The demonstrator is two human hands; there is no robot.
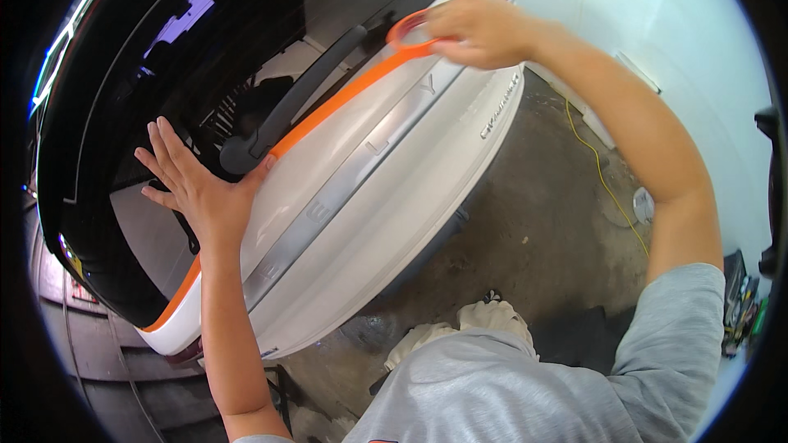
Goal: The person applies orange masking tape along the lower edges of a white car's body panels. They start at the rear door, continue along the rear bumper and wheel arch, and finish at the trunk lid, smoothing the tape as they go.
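A strip of orange masking tape (336, 104) runs along the white car's tailgate (328, 168), following the lower edge of the dark rear window (246, 0). My left hand (207, 193) is spread, with its thumb on the tape beside the base of the rear wiper (308, 86) and its fingers over the glass. At the far end, my right hand (484, 31) grips the roll of orange masking tape (394, 35), from which the strip stretches taut. Another stretch of orange tape shows past my left wrist, toward the near left corner. My right hand is slightly blurred.
A silver trim bar (361, 168) with raised letters crosses the tailgate. Beyond the car is a concrete floor (533, 205) with a yellow cord (593, 156) along a white wall (698, 57). Assorted items (743, 312) sit at the right edge.
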